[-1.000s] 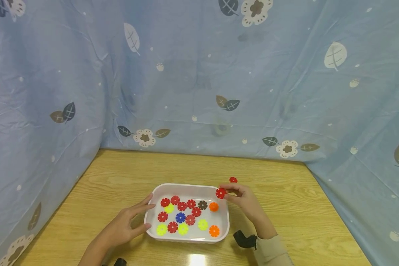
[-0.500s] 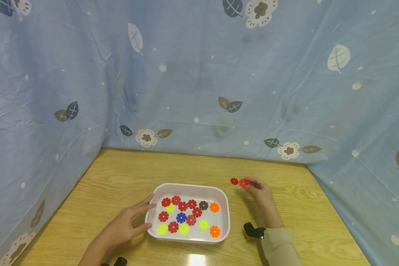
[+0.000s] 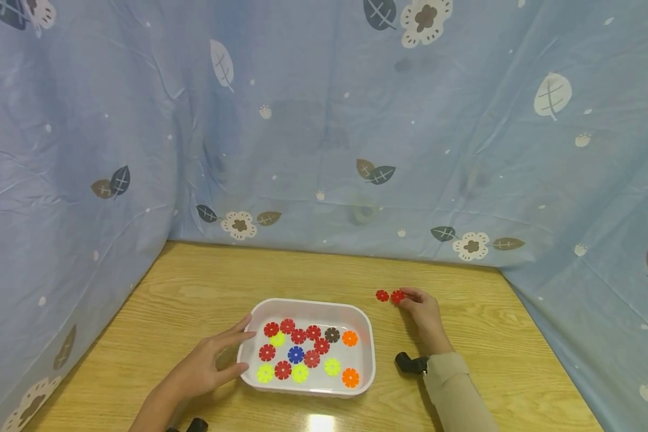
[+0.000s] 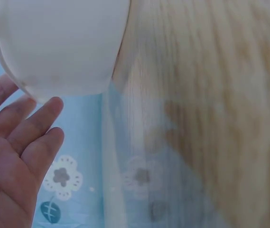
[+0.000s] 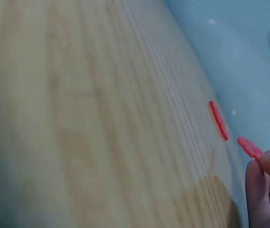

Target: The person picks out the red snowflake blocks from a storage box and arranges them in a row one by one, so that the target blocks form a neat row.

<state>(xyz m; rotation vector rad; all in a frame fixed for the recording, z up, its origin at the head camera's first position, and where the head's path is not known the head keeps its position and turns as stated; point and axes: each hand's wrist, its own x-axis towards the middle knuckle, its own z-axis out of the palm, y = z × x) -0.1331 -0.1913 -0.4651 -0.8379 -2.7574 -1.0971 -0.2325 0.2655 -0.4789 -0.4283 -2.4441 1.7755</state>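
Note:
My right hand pinches a red snowflake disc by its edge, between thumb and fingers, beyond the tray's far right corner. In the right wrist view this disc is tilted. Just left of it, a second red snowflake disc lies on the table, a narrow gap between them. My left hand rests against the left end of the white tray, fingers spread and fairly straight, some reaching over the rim. In the left wrist view, several fingertips lie close beside the tray's outer wall.
Inside the tray lie several snowflake discs: red, yellow, orange, one blue and one brown. The wooden table runs back to a blue patterned curtain behind and at both sides. Black wrist devices are strapped to the arms.
From above the tray's right corner, my right hand has carried the red disc right and away, then down beside the other red disc. My left hand has stayed at the tray.

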